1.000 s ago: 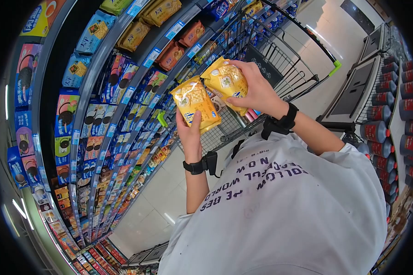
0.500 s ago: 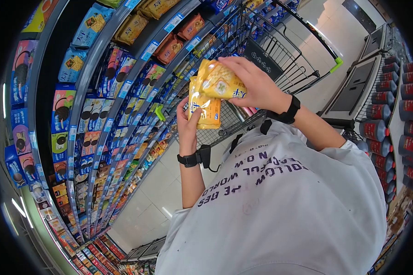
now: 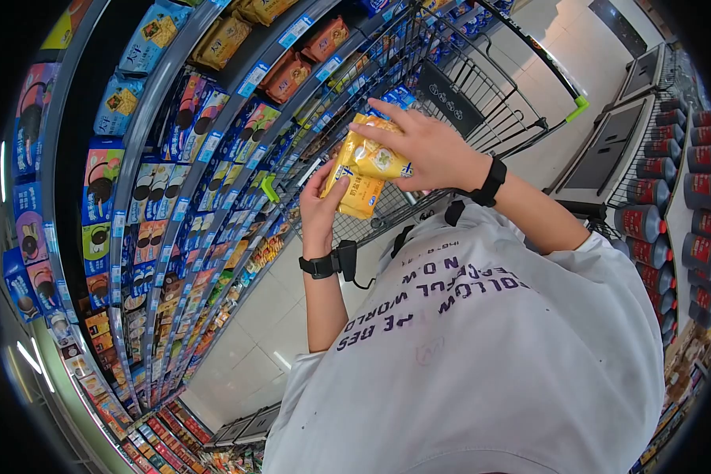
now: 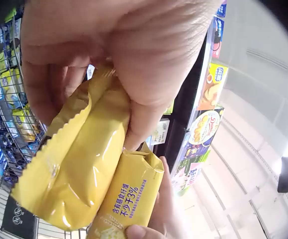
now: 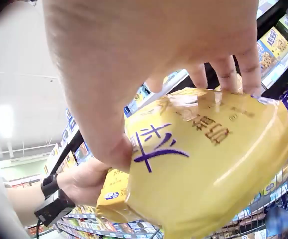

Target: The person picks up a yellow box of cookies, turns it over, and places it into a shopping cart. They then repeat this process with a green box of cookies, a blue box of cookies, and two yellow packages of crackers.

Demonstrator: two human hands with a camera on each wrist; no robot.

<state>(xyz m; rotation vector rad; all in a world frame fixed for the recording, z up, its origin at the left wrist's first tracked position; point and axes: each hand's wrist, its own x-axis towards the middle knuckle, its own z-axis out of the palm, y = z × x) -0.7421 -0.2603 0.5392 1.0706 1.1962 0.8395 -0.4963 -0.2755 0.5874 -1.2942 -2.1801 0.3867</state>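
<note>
Two yellow packs are held close together in front of the torso. The left hand (image 3: 321,213) grips the lower pack (image 3: 361,202) by its side, thumb across its front. The right hand (image 3: 442,154) pinches the upper pack (image 3: 377,160), which overlaps the lower one in the head view. In the left wrist view one pack (image 4: 84,164) lies beside the other pack (image 4: 132,191), which shows printed text. The right wrist view shows the right hand's thumb and fingers round the large near pack (image 5: 208,154), with the left hand (image 5: 84,181) on the pack behind it.
Shelves of boxed and bagged snacks (image 3: 103,182) run along the left. A wire shopping cart (image 3: 490,103) with a green-tipped handle stands beyond the hands. Bottles with red labels (image 3: 640,223) and grey cabinets (image 3: 604,150) are on the right.
The two packs, first side by side, came together and now overlap. The right hand turned with its pack, and the left hand shifted slightly.
</note>
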